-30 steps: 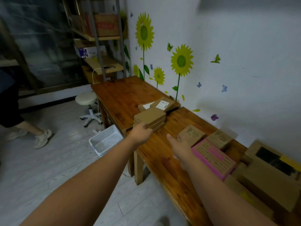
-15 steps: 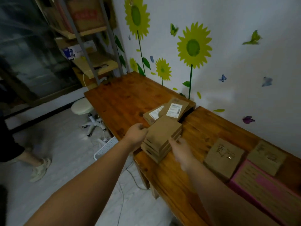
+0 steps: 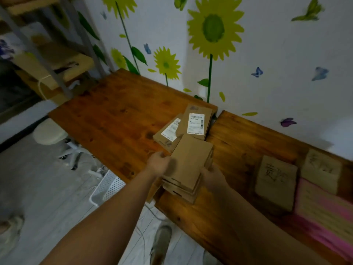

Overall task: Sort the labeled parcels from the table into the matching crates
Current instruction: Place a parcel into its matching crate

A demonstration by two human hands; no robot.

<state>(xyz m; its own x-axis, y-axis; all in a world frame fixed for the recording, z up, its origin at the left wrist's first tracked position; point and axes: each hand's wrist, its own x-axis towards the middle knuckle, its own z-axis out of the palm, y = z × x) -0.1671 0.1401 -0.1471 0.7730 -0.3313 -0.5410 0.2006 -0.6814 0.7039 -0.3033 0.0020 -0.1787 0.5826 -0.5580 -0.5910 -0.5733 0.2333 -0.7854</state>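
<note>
A stack of flat brown cardboard parcels [image 3: 188, 165] lies on the wooden table [image 3: 118, 119] near its front edge. My left hand [image 3: 159, 163] grips the stack's left side and my right hand [image 3: 212, 176] holds its right side. Just behind the stack lie two more brown parcels with white shipping labels: one [image 3: 196, 122] near the wall, the other [image 3: 168, 134] partly under it. A white perforated plastic crate [image 3: 107, 188] stands on the floor beside the table, partly hidden by my left arm.
To the right on the table lie two brown parcels with handwritten characters [image 3: 275, 180] [image 3: 321, 171] and a pink parcel [image 3: 324, 213]. A white stool [image 3: 51, 132] and a shelf unit [image 3: 47, 54] stand at the left. A cable runs across the floor.
I have stepped closer to the table. Both hands reached forward and closed onto the two sides of the parcel stack; before, they were apart from it.
</note>
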